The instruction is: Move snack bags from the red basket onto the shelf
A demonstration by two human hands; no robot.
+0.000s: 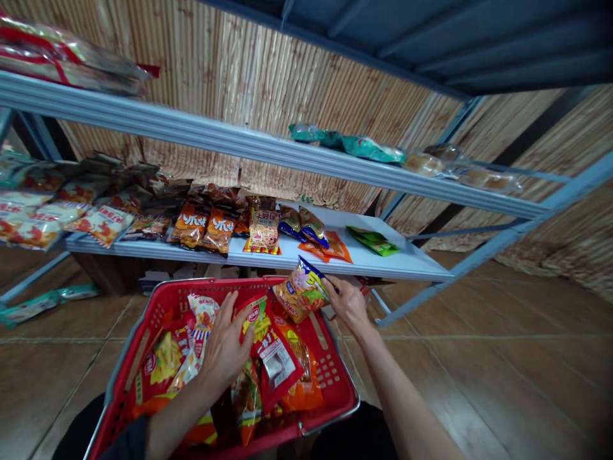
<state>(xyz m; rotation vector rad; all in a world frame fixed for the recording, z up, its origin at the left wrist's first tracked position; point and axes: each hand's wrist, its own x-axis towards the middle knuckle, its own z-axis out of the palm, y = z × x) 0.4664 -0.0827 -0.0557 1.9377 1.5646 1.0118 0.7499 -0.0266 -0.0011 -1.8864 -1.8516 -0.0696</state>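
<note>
My right hand (350, 306) pinches the upper right corner of a blue and yellow snack bag (299, 291), held over the far right part of a red shopping basket (330, 377). My left hand (225, 351) is over the middle of the basket with its fingers stretched out, beside a red snack bag with a yellow picture (272, 358). Inside the basket lie several more bags, among them a white and red one (204, 313), a red and yellow one (163, 361) and an orange one (301, 364). My left hand and forearm hide some of them.
Behind the basket, a low shelf (407, 255) bears rows of snack bags, with orange bags (205, 227), blue bags (304, 223) and a green bag (372, 240). A higher shelf (239, 150) crosses above. Teal packages (48, 305) lie on the tiled floor at left.
</note>
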